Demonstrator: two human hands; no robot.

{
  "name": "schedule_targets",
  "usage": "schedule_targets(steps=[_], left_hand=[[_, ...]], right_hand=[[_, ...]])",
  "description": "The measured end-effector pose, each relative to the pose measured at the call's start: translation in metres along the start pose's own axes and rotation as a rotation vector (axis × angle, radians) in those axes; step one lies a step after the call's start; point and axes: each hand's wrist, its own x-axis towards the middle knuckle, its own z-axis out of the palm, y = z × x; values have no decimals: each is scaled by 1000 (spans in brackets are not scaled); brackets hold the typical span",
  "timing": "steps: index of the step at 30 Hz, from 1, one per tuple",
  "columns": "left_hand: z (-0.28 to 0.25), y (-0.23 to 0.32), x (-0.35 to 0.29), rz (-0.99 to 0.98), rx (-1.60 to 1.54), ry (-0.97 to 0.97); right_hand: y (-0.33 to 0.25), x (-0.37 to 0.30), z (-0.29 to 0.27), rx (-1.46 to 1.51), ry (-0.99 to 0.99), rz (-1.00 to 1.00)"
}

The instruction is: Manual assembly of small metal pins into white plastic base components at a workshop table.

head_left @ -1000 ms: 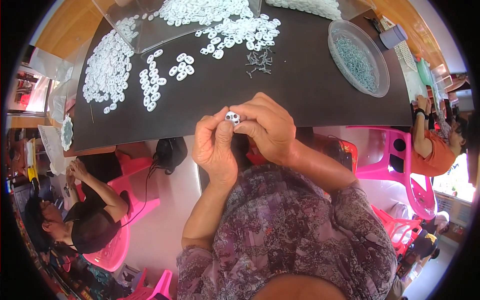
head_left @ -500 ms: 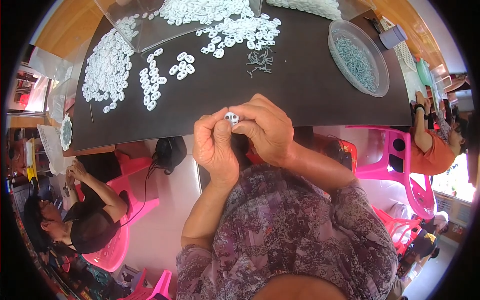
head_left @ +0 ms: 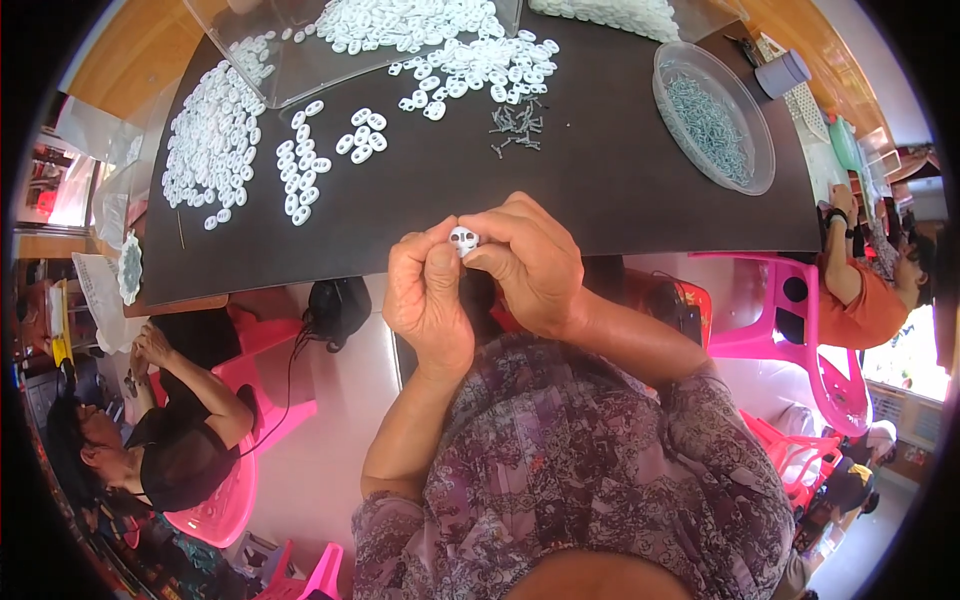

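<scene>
Between my two hands, just over the table's near edge, is a small white plastic piece with dark holes [head_left: 463, 240]. My left hand [head_left: 430, 290] pinches it from the left with thumb and forefinger. From the right, the thumb and forefinger of my right hand [head_left: 530, 260] grip the same piece, and the fingertips hide its edges. Straight ahead on the table lies a small heap of grey metal pins or screws [head_left: 517, 125]. Loose white oval pieces with two holes [head_left: 480, 65] are spread just beyond it.
A large pile of white pieces [head_left: 210, 140] lies at the left, with smaller groups [head_left: 300, 165] beside it. A clear box [head_left: 275, 95] stands at the back. At the right are a round dish of metal pins [head_left: 660, 110] and a grey cup [head_left: 783, 73]. People sit at both sides.
The piece has turned slightly between my fingertips, and more of its white face shows. Both hands keep their grip at nearly the same place.
</scene>
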Motion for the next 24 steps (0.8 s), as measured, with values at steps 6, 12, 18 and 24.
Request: schedule_targets(steps=[6, 12, 18, 24], left_hand=[[1, 0, -1, -19, -39, -10], [6, 1, -5, 19, 11, 12], [9, -1, -5, 78, 114, 31], [11, -8, 2, 191, 217, 32]], right_hand=[[-1, -1, 1, 0, 6, 13], [-1, -2, 4, 13, 12, -7], [6, -1, 5, 1, 24, -106], [9, 0, 3, -28, 5, -133]])
